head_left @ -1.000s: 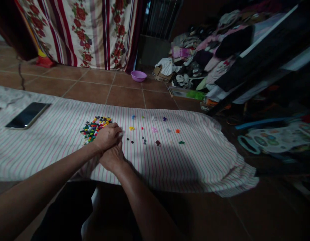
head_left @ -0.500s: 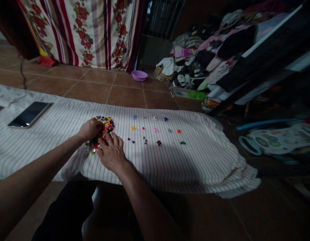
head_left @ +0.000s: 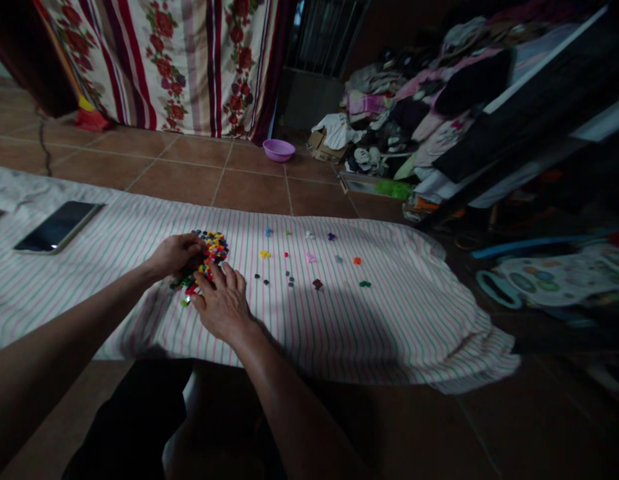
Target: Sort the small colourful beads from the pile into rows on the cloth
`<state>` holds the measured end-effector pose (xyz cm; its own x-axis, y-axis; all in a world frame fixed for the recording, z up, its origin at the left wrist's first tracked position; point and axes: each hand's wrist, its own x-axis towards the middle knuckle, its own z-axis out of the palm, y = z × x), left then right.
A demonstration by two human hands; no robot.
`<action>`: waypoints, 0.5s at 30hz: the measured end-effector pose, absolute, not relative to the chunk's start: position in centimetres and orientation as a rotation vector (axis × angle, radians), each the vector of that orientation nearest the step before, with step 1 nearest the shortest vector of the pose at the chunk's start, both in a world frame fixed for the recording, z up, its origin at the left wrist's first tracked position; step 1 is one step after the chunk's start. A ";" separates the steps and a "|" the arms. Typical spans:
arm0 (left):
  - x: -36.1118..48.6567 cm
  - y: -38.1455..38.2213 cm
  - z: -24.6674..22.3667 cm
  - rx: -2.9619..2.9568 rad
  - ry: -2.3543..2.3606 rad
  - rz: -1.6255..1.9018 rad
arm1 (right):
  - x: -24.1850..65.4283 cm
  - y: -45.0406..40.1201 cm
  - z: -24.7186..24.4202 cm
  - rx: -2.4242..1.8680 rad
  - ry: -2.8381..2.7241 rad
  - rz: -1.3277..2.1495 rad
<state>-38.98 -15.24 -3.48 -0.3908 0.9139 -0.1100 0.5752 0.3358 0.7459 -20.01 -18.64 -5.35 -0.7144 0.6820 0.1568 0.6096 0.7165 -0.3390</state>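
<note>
A heap of small multicoloured pieces lies on the striped cloth. My left hand is at the heap's left edge, its fingers curled together; anything between the fingertips is too small to make out. My right hand rests at the heap's lower right side with its fingers spread and the fingertips touching the pieces. To the right, small groups sorted by colour sit in rows, among them yellow pieces, brown pieces, orange pieces and dark green pieces.
A phone lies on the cloth at the left, with a dark object's edge beyond it. Past the cloth, a purple basin stands on the tiled floor near a floral curtain. Clothes are piled at the back right.
My left hand has shifted slightly left, uncovering more of the heap. My right hand has hardly moved.
</note>
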 end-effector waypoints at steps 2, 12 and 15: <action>-38.8 -15.4 -2.9 1.135 1.982 0.979 | -20.0 -18.6 -5.4 -1.022 -2.649 0.385; -37.7 -15.6 -1.8 0.924 1.863 1.156 | -19.9 -18.7 -5.5 -1.009 -2.649 0.377; -37.5 -15.2 -1.8 0.959 1.832 1.164 | -19.9 -18.7 -5.3 -1.007 -2.655 0.378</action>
